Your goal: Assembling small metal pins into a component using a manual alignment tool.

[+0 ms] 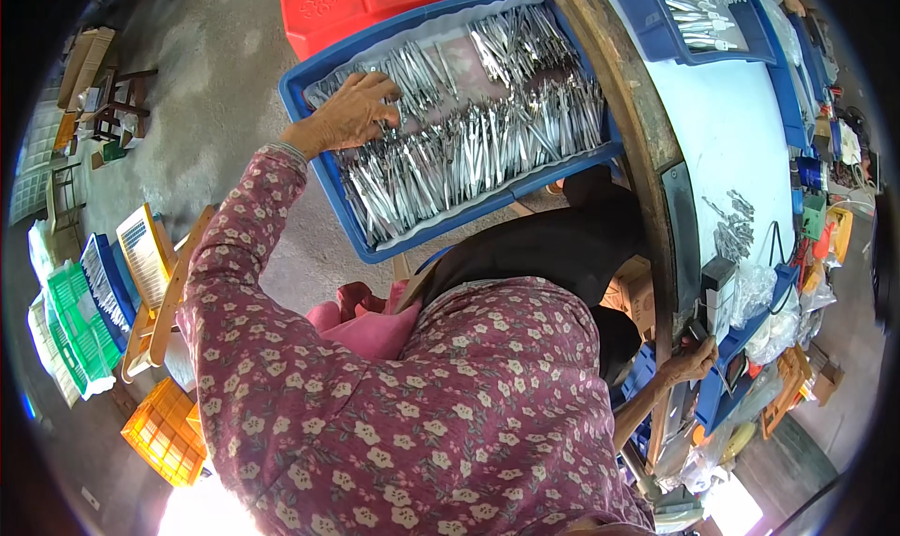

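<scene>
A blue tray (448, 232) lined with pale sheeting holds many slim silver metal pieces (487, 147), lying in rough rows. My left hand (349, 112) reaches over its left side, with curled fingers down among the pieces; what lies between the fingertips is hidden. Low at the right, my right hand (689, 360) is beside the worktable's edge, its fingers closed around a small black part (696, 331). Just above that hand stands a small grey-and-black upright device (719, 288). A loose pile of small metal pieces (735, 225) lies on the white tabletop (741, 142).
A red plastic stool (361, 7) stands behind the tray. Another blue bin (722, 49) of metal pieces sits on the far tabletop. The table's wooden edge (626, 77) runs beside the tray. Left are a green crate (80, 320) and an orange crate (164, 433).
</scene>
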A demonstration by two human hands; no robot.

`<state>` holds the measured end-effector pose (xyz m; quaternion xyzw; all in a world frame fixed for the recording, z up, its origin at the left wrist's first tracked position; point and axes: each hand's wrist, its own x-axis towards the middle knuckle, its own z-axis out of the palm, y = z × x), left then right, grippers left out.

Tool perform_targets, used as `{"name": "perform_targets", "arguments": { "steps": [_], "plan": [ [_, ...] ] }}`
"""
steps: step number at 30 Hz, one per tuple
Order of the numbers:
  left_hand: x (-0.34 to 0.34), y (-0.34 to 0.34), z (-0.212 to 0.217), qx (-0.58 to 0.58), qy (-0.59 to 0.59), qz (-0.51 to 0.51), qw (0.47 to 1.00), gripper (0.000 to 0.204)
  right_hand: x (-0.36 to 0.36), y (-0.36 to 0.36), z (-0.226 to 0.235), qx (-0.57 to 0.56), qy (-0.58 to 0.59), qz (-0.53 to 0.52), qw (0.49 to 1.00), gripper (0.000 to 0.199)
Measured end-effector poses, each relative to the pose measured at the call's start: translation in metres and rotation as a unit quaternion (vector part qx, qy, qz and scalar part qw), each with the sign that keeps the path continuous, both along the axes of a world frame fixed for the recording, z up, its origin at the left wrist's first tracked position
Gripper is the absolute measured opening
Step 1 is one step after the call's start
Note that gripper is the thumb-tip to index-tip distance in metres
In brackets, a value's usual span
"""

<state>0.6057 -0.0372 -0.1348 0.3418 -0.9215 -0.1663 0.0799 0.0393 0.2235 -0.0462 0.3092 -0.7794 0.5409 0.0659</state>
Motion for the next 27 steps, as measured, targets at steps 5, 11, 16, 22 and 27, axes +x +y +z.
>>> {"name": "perform_targets", "arguments": {
  "steps": [5,11,16,22,27],
  "plan": [
    [0.001,-0.004,-0.002,-0.009,-0.004,0.024,1.0,0.026,0.007,-0.001,0.004,-0.017,-0.008,-0.008,1.0,0.031],
    [0.007,-0.001,0.003,0.077,-0.015,0.056,0.995,0.025,0.006,-0.003,0.001,-0.022,-0.018,0.002,1.0,0.031],
    [0.013,-0.002,0.003,-0.013,0.008,0.111,0.994,0.021,0.003,0.001,0.001,-0.011,-0.012,-0.002,1.0,0.032],
    [-0.001,0.016,-0.009,-0.015,0.04,0.391,0.919,0.028,0.006,-0.001,0.003,-0.007,-0.015,-0.011,1.0,0.032],
    [-0.006,0.014,-0.01,-0.01,0.01,0.421,0.907,0.04,0.004,0.0,0.002,-0.004,-0.019,-0.013,1.0,0.032]
  ]
}}
